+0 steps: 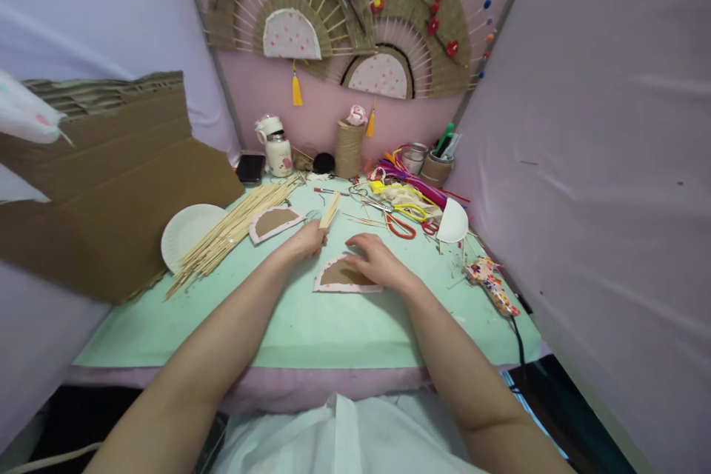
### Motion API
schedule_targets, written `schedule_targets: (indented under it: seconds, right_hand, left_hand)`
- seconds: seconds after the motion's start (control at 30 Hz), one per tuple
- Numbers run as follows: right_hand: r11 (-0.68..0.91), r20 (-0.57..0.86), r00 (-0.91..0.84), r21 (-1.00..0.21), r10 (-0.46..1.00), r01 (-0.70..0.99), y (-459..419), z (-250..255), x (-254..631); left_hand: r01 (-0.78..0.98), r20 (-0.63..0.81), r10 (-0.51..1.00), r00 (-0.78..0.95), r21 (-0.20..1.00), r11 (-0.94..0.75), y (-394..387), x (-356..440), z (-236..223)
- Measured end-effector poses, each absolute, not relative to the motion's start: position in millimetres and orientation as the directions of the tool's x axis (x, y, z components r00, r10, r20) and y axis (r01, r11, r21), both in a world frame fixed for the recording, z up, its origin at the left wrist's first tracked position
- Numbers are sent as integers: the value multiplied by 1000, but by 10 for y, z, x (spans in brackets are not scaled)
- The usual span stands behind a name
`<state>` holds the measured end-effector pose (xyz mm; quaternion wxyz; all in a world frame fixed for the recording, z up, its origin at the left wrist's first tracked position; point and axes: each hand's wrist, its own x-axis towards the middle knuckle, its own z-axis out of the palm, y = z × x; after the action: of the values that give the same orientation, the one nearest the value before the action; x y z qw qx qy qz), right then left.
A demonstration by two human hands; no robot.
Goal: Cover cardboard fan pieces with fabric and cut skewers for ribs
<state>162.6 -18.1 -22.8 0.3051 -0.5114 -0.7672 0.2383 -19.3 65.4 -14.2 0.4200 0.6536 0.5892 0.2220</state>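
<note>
My left hand is closed round a small bunch of short wooden sticks, which point up and away from me. My right hand has its fingers apart, thumb and palm over the right side of a half-round cardboard piece. That piece has a brown middle and a pink-dotted white fabric edge, and lies flat with its straight side toward me. A second cardboard half-round with the same edging lies left of my left hand. Farther left, a large heap of long wooden sticks partly covers a white paper plate.
Red-handled scissors and yellow-handled scissors lie right of centre. A glue gun with a cord rests at the right edge. A big cardboard sheet stands left. Behind are a twine spool, a bottle and decorated fans.
</note>
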Motion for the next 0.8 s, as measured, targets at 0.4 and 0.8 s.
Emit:
schedule_targets:
  seconds: [0.4, 0.8]
  right_hand:
    - [432, -58, -550, -554, 833, 712, -329, -230, 1522]
    - [426, -87, -545, -527, 834, 736, -358, -177, 1504]
  left_hand:
    - [969, -33, 990, 137, 212, -127, 638, 116, -236]
    - [967, 39, 973, 228, 106, -231, 963, 248, -45]
